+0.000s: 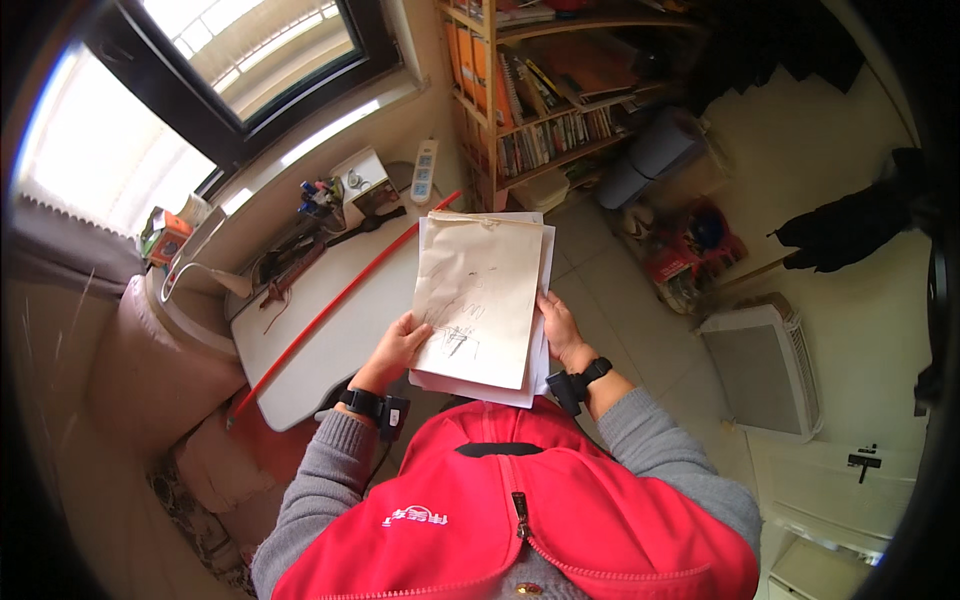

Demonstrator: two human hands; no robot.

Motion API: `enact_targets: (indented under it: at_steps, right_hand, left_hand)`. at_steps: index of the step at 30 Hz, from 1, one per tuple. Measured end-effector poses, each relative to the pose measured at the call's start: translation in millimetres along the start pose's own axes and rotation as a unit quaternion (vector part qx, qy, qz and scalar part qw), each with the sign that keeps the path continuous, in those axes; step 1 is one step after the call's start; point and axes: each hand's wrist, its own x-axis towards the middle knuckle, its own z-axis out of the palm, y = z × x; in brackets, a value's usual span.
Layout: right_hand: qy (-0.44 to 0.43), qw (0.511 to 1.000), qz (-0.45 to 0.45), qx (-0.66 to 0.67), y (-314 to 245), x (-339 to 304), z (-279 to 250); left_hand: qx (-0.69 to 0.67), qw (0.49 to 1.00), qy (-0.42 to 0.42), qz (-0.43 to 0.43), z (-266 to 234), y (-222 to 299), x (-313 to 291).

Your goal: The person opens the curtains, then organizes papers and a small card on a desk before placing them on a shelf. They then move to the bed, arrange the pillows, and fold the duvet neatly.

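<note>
The left hand (402,343) and the right hand (561,326) both grip a stack of paper (482,290) in the middle of the frame. In the upper left, pens (319,190) stand bunched together. At the top, a wooden shelf (490,82) holds books (558,146).

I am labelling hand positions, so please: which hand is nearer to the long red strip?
Left. The left hand is to the right of the red strip; the right hand is farther right, across the papers.

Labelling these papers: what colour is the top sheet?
The top sheet is cream, seen in the head view.
</note>
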Motion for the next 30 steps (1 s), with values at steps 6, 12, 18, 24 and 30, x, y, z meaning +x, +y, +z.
enact_targets:
  at_steps: [6, 12, 18, 24, 30]
  right_hand:
    - [0.018, 0.999, 0.038, -0.026, 4.2, 8.8, 13.5]
    - [0.045, 0.992, 0.042, 0.111, 8.0, 54.0, 73.3]
    - [-0.005, 0.974, 0.106, 0.2, 30.9, 75.4, 137.6]
    - [-0.03, 0.971, 0.169, 0.169, 55.9, 81.4, 143.3]
    - [-0.018, 0.974, 0.123, 0.19, 10.1, 142.5, 95.5]
  left_hand:
    - [-0.03, 0.999, -0.026, 0.0, -7.4, -31.8, 34.5]
    - [-0.328, 0.924, 0.121, -0.155, -38.9, -48.4, 27.5]
    - [-0.594, 0.804, 0.028, -0.012, -66.1, -48.0, 37.5]
    - [-0.501, 0.847, 0.166, -0.071, -113.3, -61.1, 51.9]
    - [-0.305, 0.928, 0.174, 0.124, -161.2, -40.2, 41.4]
